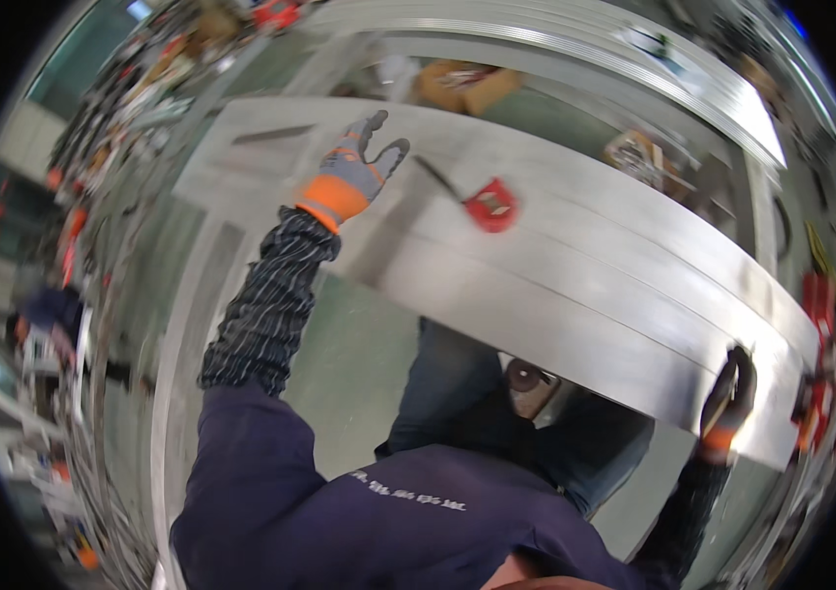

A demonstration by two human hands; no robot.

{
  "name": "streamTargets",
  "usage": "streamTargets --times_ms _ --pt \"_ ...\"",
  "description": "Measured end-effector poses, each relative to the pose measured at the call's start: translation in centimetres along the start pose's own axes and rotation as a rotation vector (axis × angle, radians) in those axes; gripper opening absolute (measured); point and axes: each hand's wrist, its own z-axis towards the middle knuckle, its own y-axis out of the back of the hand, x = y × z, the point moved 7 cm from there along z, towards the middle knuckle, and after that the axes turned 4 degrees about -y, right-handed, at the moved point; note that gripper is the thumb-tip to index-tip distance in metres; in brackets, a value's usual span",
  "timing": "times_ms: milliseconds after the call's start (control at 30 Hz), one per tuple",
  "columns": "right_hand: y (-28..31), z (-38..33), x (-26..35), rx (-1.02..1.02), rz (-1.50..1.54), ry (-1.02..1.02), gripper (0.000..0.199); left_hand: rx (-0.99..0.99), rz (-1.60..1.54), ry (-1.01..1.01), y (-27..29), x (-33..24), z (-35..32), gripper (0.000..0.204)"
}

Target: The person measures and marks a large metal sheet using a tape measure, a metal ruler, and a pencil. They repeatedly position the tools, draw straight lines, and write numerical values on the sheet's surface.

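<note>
A long silver metal panel point(575, 285), made of several strips side by side, stretches across in front of me. Over its left part hovers my left hand point(354, 172), in a grey and orange glove, thumb and fingers spread with nothing in them. Just right of it lies a red tape measure point(492, 208) with a dark strip reaching toward that hand. A dark flat bar point(273, 134) is at the panel's left end. At the right end, my gloved right hand point(729, 393) is closed near the panel's edge; a thin tan stick-like thing shows against it, too blurred to name.
Metal frame rails point(187, 324) run under and beside the panel. Beyond it are an open cardboard box point(467, 87), a heap of small parts point(639, 157) and long silver profiles point(536, 34). Cluttered racks stand left, where another person point(52, 315) is. Red tools point(819, 305) sit far right.
</note>
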Motion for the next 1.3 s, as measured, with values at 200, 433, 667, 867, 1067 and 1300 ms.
streamTargets --times_ms 200,433,667,867,1067,1300 --pt "-1.0 -5.7 -6.9 0.039 -0.064 0.051 0.031 -0.046 0.364 0.349 -0.6 13.2 -1.8 0.074" --pt "-3.4 -1.8 -9.1 0.086 0.06 0.073 0.039 0.563 1.056 -0.586 -0.8 32.4 0.2 0.07" --pt "1.5 -2.0 -8.5 0.022 -0.024 -0.093 0.021 0.062 0.622 0.364 -7.0 29.1 8.1 0.047" --pt "1.7 -1.4 -6.6 -0.023 -0.003 -0.04 0.026 -0.335 0.615 0.087 5.5 22.1 14.5 0.042" --pt "2.4 -1.3 -7.7 0.021 -0.052 -0.077 0.03 -0.434 0.027 -0.291 -0.9 -3.4 16.2 0.047" --pt "1.6 -0.2 -8.3 0.121 -0.07 -0.037 0.036 -0.341 -0.437 -0.284 -4.8 -22.6 8.7 0.053"
